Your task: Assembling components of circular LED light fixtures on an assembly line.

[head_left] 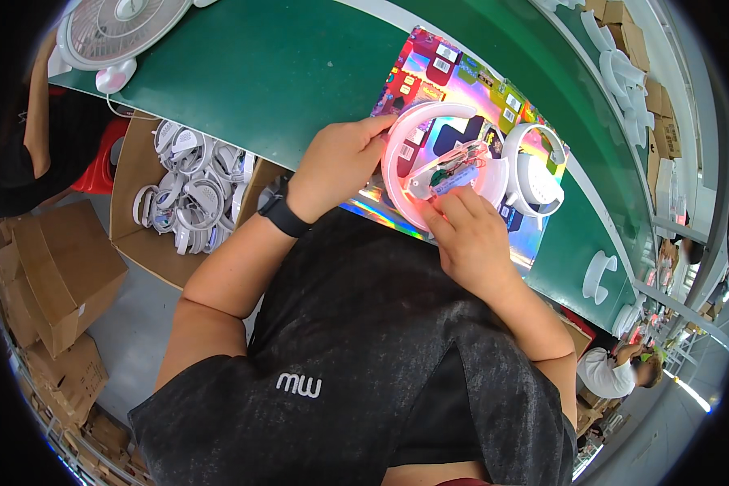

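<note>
A person in a black short-sleeved top works at a long green bench (283,73) with a pale rim. The left hand (336,166), with a black watch (283,212) on its wrist, has its fingers closed around the outer side of a pink-lit, C-shaped plastic headband (397,158). The headband is held near the bench's near edge, over a glossy rainbow-foil printed sheet (479,95) that spreads toward the far edge. The right hand (474,235) has its fingers drawn close together at the headband's lower curve, beside a small lavender piece (456,180); the fingertips are partly hidden, so whether they pinch it or the headband cannot be told. Thin red and dark green wires (462,162) lie tangled inside the curve, too small to trace. White plastic over-ear headphones (535,182) rest on the sheet to the right of the headband, and a white C-shaped plastic band (598,277) stands nearer the bench's right end.

Off the near edge, on the person's left, an open brown cardboard box (154,253) holds a jumbled heap of white and grey headphones (202,190); those at the bottom are buried. The left forearm covers part of the box's right side. Brown cartons (65,267) pile up beyond it, their contents hidden. A white fan (117,28) at the bench's left end is cut off above.
</note>
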Motion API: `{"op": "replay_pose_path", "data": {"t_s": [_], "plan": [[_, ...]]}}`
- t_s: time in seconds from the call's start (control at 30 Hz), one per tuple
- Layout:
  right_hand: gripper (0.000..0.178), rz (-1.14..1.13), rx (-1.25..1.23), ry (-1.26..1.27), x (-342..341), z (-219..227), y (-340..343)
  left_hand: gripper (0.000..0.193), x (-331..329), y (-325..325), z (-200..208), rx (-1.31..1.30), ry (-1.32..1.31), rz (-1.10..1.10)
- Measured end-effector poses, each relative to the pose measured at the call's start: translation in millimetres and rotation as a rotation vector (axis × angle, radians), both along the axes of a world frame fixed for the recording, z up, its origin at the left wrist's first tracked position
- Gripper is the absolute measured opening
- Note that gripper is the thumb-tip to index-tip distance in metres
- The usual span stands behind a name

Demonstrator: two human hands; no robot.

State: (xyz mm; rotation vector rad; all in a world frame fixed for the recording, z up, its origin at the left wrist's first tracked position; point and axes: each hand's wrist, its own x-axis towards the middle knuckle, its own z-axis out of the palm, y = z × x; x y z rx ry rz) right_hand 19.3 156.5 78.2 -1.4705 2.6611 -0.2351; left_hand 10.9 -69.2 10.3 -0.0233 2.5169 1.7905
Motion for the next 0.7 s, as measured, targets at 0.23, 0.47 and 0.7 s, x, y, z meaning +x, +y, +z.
{"op": "replay_pose_path", "data": {"t_s": [0.23,0.47,0.7], "plan": [[0.041,-0.340,-0.503,0.063,12.0,-7.9,35.4,0.029,-23.9,-15.3,31.8,-0.064,0.006,0.007],[0.032,-0.975,-0.908,-0.583,6.9,-35.2,45.9,0.034,-36.4,46.0,26.4,-0.483,0.287,-0.279],[0.021,-0.865,-0.685,-0.259,1.3,-35.8,67.0,0.031,-22.4,85.7,42.8,-0.662,0.210,-0.271]]}}
